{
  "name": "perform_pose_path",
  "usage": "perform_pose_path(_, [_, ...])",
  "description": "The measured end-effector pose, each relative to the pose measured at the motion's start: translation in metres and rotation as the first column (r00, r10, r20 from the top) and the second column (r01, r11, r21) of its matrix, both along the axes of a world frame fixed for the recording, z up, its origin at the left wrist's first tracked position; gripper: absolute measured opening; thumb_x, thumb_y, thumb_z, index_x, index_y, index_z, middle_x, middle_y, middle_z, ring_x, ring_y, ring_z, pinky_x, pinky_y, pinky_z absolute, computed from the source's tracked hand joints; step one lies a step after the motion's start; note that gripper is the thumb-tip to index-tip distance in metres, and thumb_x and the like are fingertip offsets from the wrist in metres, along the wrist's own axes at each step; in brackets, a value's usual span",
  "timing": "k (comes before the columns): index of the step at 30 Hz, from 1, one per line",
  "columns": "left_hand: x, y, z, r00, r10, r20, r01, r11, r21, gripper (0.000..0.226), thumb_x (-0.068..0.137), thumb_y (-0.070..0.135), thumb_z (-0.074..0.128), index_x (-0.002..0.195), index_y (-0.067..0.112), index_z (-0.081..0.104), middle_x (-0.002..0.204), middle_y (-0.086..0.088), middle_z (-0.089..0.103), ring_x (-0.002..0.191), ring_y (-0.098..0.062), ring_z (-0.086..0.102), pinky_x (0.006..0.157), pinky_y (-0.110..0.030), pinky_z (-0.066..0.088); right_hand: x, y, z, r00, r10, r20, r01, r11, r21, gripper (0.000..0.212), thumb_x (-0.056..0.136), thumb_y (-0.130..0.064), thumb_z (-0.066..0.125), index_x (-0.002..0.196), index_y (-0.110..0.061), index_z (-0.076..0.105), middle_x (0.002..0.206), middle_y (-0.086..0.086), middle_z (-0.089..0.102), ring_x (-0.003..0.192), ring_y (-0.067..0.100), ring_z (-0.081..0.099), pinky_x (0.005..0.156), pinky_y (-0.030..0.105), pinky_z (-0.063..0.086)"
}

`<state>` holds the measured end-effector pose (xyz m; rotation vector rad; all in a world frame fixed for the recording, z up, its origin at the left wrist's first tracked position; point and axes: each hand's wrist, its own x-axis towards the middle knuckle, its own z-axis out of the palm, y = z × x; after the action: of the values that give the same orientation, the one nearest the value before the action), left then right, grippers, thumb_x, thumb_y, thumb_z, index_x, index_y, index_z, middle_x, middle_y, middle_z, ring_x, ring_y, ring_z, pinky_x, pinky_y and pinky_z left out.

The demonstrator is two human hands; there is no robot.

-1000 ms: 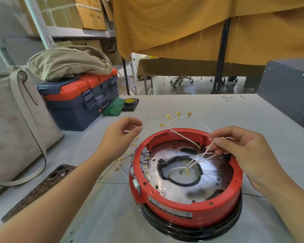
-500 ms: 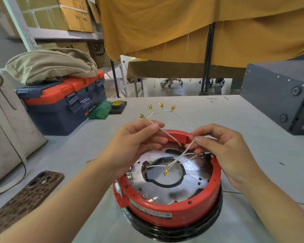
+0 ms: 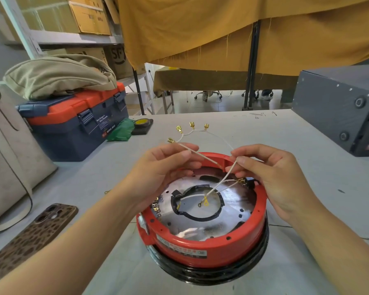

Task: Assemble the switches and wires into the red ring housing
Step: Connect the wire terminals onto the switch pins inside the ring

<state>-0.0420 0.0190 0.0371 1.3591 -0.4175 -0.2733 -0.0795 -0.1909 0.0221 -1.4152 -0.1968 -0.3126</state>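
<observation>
The red ring housing (image 3: 202, 244) sits on a black base at the middle of the grey table, its shiny metal plate facing up. A white wire harness (image 3: 192, 133) with several brass terminals arcs above its far rim. My left hand (image 3: 158, 173) pinches one branch of that wire over the housing's left rim. My right hand (image 3: 271, 177) pinches another white strand at the far right rim; this strand drops to a yellow ring terminal (image 3: 205, 202) hanging over the centre opening. A small black switch (image 3: 250, 184) sits inside the right wall.
A navy and orange toolbox (image 3: 77, 124) with a khaki bag on top stands at the back left, a beige tote at the far left. A patterned phone case (image 3: 34, 235) lies front left. A grey metal box (image 3: 339, 109) stands at the right.
My left hand moved from the table left of the housing to the wire and pinched it. The view shifted, and both hands now hold strands above the housing.
</observation>
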Motion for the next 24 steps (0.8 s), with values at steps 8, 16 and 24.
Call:
perform_pose_path(8, [-0.002,-0.001,0.001,0.996,-0.090,-0.009,0.090,0.993,0.079,0.028,0.077,0.012,0.062,0.104,0.005,0.064,0.097,-0.017,0.072,0.082,-0.021,0.071,0.070,-0.021,0.056,0.000,-0.002,0.001,0.999,0.050,-0.017,-0.049,0.998,0.046,0.018,0.083,0.006,0.058,0.083,-0.006,0.071,0.069,0.009,0.072,0.071,0.020,0.072,0.059,0.016,0.053])
perform_pose_path(16, [0.003,-0.014,0.005,0.993,0.000,0.122,0.018,0.988,-0.151,0.036,0.080,0.012,0.062,0.113,0.026,0.067,0.120,-0.006,0.066,0.092,-0.021,0.070,0.075,-0.025,0.055,0.000,-0.003,0.001,0.991,0.132,-0.031,-0.132,0.991,0.008,0.024,0.082,0.010,0.057,0.077,-0.006,0.074,0.074,0.014,0.072,0.063,0.021,0.070,0.056,0.018,0.053])
perform_pose_path(24, [0.004,-0.020,0.008,0.988,0.100,0.115,-0.081,0.984,-0.156,0.018,0.073,0.015,0.066,0.088,0.018,0.075,0.098,-0.006,0.073,0.079,-0.015,0.070,0.067,-0.020,0.054,0.002,-0.002,-0.003,0.996,0.087,-0.016,-0.088,0.991,-0.100,0.025,0.084,0.011,0.056,0.080,-0.007,0.073,0.077,0.017,0.072,0.059,0.016,0.066,0.058,0.016,0.052])
